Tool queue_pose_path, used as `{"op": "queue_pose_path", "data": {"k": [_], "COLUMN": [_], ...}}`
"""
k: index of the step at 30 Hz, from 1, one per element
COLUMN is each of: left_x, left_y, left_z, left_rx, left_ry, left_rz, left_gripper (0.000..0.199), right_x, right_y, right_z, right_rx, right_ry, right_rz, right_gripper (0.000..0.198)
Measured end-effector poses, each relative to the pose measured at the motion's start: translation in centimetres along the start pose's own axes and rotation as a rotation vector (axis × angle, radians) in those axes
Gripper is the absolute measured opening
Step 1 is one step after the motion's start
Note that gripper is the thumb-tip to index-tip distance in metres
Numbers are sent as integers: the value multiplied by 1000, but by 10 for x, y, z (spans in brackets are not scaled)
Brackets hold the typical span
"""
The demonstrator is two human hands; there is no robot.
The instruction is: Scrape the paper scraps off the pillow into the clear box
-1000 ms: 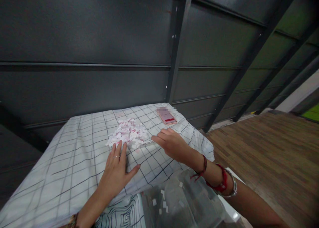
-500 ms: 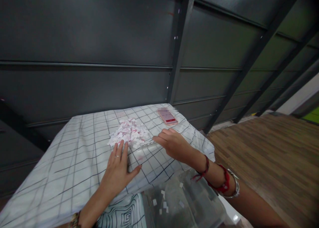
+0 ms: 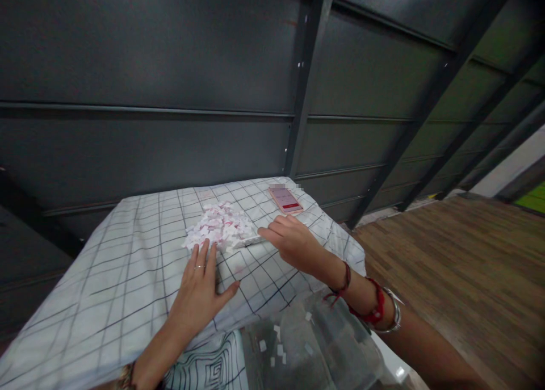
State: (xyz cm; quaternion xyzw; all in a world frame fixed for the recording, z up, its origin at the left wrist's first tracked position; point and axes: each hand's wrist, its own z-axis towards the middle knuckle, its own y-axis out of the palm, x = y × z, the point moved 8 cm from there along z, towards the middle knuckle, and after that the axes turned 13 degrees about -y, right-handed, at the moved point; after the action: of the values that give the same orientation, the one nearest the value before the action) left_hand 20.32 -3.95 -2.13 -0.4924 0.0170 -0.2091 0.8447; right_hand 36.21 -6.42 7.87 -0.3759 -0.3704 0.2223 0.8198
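the right hand (image 3: 292, 243) is pinching what is looking like a thin pale strip (image 3: 252, 240) at the near right edge of the paper scraps (image 3: 221, 224), which are lying heaped on the cloth-covered worktop (image 3: 123, 282). the left hand (image 3: 199, 294) is lying palm down, its grip wide, holding nothing visible, fingertips meeting the scraps' near left edge. the hands are seemingly gathering the scraps; the next move is probably calling for keeping the strip low while the left hand is bracing the other side.
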Motion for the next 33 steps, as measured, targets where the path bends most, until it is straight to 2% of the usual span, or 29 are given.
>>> {"op": "queue_pose_path", "data": {"k": [5, 16, 26, 33], "left_x": [-1, -1, -6, -6], "left_y": [0, 0, 2, 1], "left_z": [-1, 0, -1, -1], "left_rx": [12, 12, 34, 10], "left_ry": [-8, -6, -51, -65], "left_rz": [-2, -14, -5, -10], "left_gripper": [86, 83, 86, 83], "right_x": [-4, 12, -8, -3], "right_y": [5, -8, 13, -6], "right_z": [8, -16, 17, 5], "right_rx": [11, 12, 41, 43], "right_ry": [-26, 43, -38, -46], "right_rz": [3, -28, 24, 44], "right_gripper": [28, 32, 25, 29]}}
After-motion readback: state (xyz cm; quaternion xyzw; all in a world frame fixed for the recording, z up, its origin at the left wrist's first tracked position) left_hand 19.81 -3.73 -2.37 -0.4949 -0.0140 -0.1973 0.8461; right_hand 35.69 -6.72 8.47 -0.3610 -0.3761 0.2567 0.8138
